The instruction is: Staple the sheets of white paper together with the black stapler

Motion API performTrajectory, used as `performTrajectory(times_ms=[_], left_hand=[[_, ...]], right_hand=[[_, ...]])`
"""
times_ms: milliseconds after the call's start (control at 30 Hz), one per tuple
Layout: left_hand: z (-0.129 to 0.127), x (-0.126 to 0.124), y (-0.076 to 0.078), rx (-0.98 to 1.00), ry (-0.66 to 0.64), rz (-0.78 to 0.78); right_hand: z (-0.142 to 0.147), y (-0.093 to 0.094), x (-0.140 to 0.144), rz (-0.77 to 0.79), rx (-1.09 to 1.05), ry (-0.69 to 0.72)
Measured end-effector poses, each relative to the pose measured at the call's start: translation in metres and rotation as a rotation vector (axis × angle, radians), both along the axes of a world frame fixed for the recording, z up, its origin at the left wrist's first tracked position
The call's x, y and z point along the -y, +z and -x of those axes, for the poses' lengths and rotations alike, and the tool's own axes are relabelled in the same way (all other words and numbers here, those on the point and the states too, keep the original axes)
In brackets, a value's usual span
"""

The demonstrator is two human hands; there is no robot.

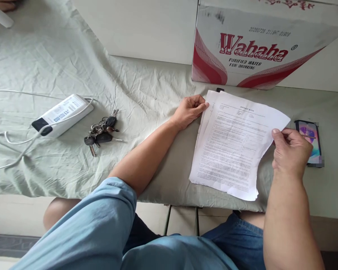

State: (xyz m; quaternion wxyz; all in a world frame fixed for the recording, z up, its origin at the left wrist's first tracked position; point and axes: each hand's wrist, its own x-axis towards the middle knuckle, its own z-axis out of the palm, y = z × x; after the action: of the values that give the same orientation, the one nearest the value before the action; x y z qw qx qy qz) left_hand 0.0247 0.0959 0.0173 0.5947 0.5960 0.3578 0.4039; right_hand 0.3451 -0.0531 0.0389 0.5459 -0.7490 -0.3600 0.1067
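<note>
A small stack of printed white paper sheets (231, 144) lies on a surface covered with pale green cloth (73, 67). My left hand (189, 110) rests flat on the cloth with its fingertips touching the stack's upper left edge. My right hand (290, 152) pinches the right edge of the top sheet between thumb and fingers and lifts that edge slightly. The sheets below stay flat.
A smartphone (311, 142) with a lit screen lies just right of my right hand. A bunch of keys (101, 133) and a white power bank (62, 114) with a white cable lie to the left. A Wahaha water carton (259, 41) stands behind the papers. Another person's hand (2, 5) shows at top left.
</note>
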Motion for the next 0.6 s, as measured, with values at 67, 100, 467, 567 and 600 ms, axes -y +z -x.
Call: performTrajectory(times_ms=[67,100,467,567,600], left_hand=[[-0.001,-0.001,-0.002,0.02,0.018,0.025],[-0.002,-0.002,-0.003,0.03,0.023,0.032],[-0.001,-0.004,-0.01,0.079,0.01,0.061],[0.001,-0.003,-0.009,-0.016,-0.055,-0.016],[0.001,-0.003,-0.009,-0.059,-0.047,-0.057]], right_hand=[[-0.002,-0.003,-0.002,-0.002,-0.026,0.009],[-0.003,-0.004,-0.004,-0.007,-0.047,0.017],[0.0,-0.016,-0.027,-0.049,-0.309,0.159],[0.0,-0.014,-0.025,-0.049,-0.307,0.172],[0.0,-0.013,-0.024,-0.052,-0.297,0.169]])
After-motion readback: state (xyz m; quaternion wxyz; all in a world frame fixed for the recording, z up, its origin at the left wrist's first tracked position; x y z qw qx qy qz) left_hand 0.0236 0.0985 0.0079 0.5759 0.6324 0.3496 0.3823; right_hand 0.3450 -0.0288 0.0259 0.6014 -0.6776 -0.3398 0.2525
